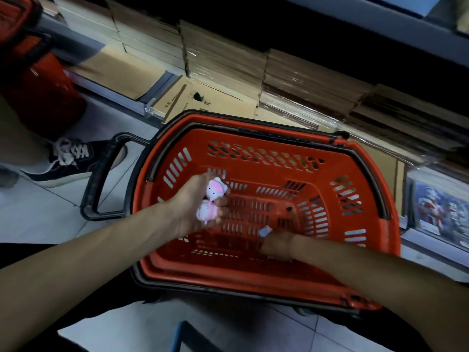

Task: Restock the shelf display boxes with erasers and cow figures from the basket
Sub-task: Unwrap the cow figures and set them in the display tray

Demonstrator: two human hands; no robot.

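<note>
Head view: pink cow figures [214, 196] were gripped in curled fingers of left hand [191, 208] over basket [253, 274]; pale eraser [265, 230] was pinched by right hand [278, 244].

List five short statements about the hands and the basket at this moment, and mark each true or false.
1. The left hand holds pink-and-white figures. True.
2. The red basket stands on a shelf. False: it stands on the tiled floor, in front of the shelf.
3. The right hand is inside the basket, holding a small pale item at its fingertips. True.
4. The basket is piled full of goods. False: its bottom is mostly bare.
5. A black shoe with white laces lies inside the basket. False: it is on the floor, left of the basket.
</note>
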